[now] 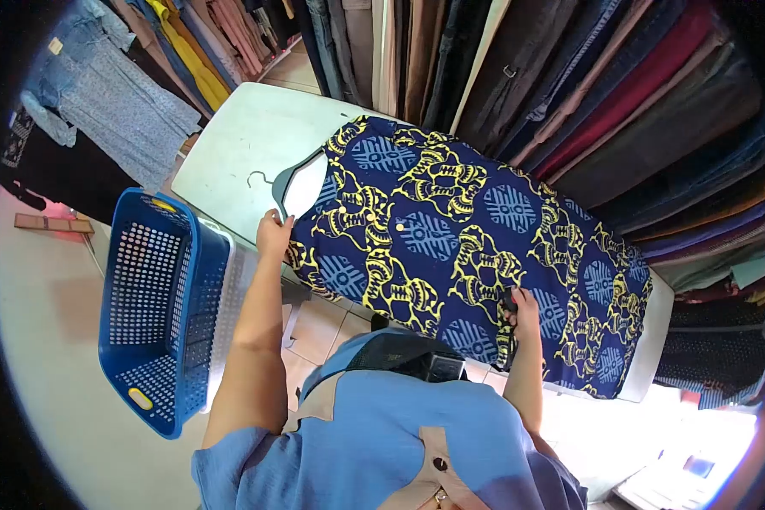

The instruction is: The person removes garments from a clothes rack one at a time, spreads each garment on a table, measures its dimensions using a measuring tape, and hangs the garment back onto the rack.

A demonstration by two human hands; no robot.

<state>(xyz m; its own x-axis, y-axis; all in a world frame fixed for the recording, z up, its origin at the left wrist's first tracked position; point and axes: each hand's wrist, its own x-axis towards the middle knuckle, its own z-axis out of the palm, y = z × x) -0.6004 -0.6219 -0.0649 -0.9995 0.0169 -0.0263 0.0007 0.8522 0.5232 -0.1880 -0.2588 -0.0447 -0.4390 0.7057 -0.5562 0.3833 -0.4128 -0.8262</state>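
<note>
A navy garment (438, 234) with a yellow and light-blue print lies spread over a white table (229, 140). At its neck opening a dark grey clothes hanger (291, 183) shows, its hook pointing left over the bare tabletop. My left hand (274, 235) is closed on the hanger's near end, beside the garment's shoulder. Near the garment's lower front edge, my right hand (524, 311) has its fingers curled round a small dark object. What kind of object it is, I cannot make out.
Left of the table stands a blue plastic basket (183, 323) with perforated walls. Rows of hanging trousers (518, 72) crowd the far side. A pale blue dress (127, 106) hangs at upper left. A black waist bag (399, 357) sits at my front.
</note>
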